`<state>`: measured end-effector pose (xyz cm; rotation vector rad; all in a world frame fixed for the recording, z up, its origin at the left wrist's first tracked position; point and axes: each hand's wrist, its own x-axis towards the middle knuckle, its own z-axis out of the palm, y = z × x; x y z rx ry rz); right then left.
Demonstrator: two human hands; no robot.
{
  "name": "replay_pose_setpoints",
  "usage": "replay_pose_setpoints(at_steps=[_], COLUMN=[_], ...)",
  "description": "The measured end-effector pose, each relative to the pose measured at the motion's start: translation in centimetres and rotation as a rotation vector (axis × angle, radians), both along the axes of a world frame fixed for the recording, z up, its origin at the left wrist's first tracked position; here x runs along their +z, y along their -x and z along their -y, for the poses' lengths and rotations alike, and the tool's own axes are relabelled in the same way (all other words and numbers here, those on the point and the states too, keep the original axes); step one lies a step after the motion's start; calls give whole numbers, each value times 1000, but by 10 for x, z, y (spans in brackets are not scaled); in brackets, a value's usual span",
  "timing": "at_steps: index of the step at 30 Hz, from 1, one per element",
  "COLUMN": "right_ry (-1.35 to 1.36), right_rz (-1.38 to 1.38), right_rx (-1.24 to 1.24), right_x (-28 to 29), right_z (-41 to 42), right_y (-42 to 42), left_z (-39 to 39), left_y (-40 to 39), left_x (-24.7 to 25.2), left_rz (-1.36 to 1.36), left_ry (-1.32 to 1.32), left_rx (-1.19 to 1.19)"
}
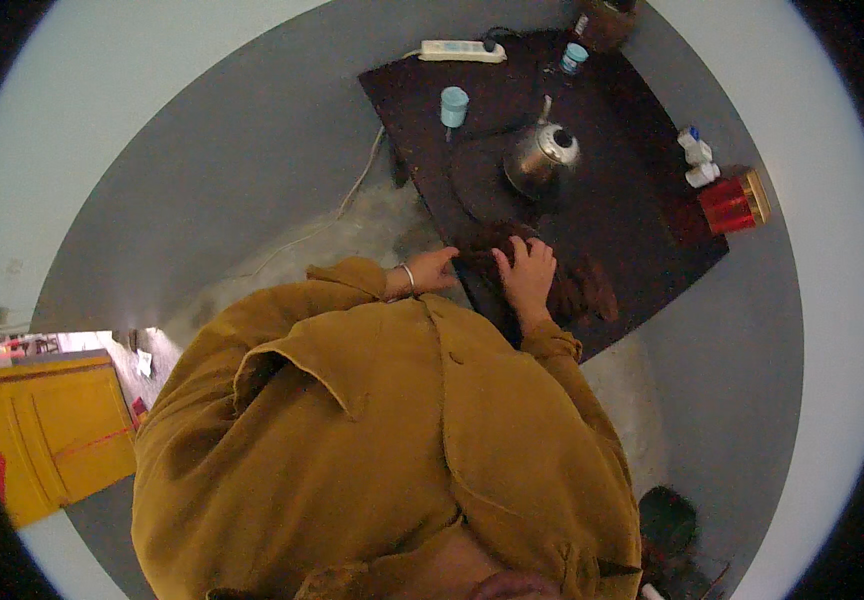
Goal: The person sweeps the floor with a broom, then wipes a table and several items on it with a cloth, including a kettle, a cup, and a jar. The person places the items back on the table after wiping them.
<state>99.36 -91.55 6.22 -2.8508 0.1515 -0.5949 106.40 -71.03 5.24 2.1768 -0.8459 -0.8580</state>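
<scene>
A crumpled dark brown cloth (pixel 578 289) lies on the near part of a dark table (pixel 627 225). My right hand (pixel 528 274) rests on the cloth with its fingers spread. At the table's left edge, my left hand (pixel 434 270), with a bangle on the wrist, has its fingertips at the end of the cloth; whether they grip it is hard to tell. Beyond both hands stands a metal electric kettle (pixel 541 161) with a black lid knob. A light blue lidded container (pixel 454 107) is farther off to the left.
A white power strip (pixel 462 51) lies at the table's far edge, near a small blue-lidded jar (pixel 574 58). White bottles (pixel 698 157) and a red box with a gold end (pixel 733 205) stand at the right edge. A cable (pixel 349 196) hangs down left.
</scene>
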Motion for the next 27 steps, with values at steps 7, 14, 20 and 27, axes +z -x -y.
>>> replay_pose_setpoints(at_steps=[7,14,20,27], right_ry=[-315,-1264,-894,-249], right_rz=[15,281,194,-54], right_rx=[-240,-698,-559,-388], right_x=[-5,-5,-12,-4], right_z=[14,80,63,24], right_y=[-22,-11,22,23], left_z=[-6,-10,9,46], left_y=[-5,-11,-10,-18], left_x=[-11,-28,2,22], left_rz=[-120,-134,136,552], left_ry=[8,203,131,69], left_rx=[58,71,121,-119])
